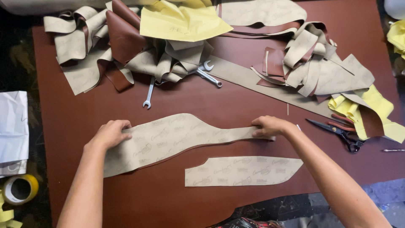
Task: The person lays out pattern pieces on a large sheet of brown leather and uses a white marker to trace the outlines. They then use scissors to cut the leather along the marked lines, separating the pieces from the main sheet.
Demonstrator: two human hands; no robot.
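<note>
Both hands pressed flat on long tan pattern piece (168, 137) lying on brown sheet (236, 101): left hand (110, 134) at wide end, right hand (270, 126) at narrow end. Smaller piece (242, 171) lay just below; scissors (337, 130) to the right.

Single head view, looking steeply down, close over worktable (236, 105).

The long curved beige cut piece (168, 137) bears a faint repeating printed pattern, as does the shorter beige strip (242, 171); both lie on a reddish-brown leather-covered tabletop (236, 101). Yellow paper sheet (181, 21); red-handled scissors (337, 128).
</note>
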